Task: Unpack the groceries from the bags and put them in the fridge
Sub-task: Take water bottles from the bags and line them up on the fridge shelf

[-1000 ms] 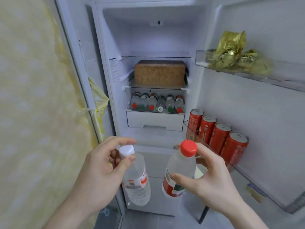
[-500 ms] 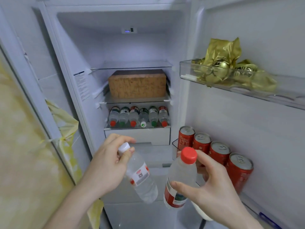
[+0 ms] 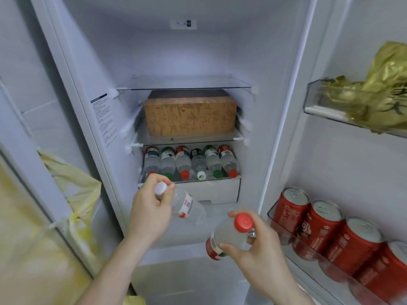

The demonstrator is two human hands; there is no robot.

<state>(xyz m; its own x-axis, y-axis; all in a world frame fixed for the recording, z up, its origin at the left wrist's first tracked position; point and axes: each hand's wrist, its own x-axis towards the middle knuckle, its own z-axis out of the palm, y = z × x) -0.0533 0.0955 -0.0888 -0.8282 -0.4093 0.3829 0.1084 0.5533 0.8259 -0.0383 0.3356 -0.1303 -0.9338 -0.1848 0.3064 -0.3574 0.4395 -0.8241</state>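
The left hand [image 3: 149, 213] is gripping a white-capped bottle [image 3: 187, 204] just below the drawer [image 3: 215, 191] of lying bottles [image 3: 191, 161]. The right hand [image 3: 257, 245] is gripping a red-capped bottle [image 3: 229, 235], lower and right of that drawer.

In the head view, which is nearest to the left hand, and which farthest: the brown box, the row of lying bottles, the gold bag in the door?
From the left hand:
1. Row of lying bottles, just above it, on the drawer.
2. Brown box, one shelf higher.
3. Gold bag, far right, upper door bin.
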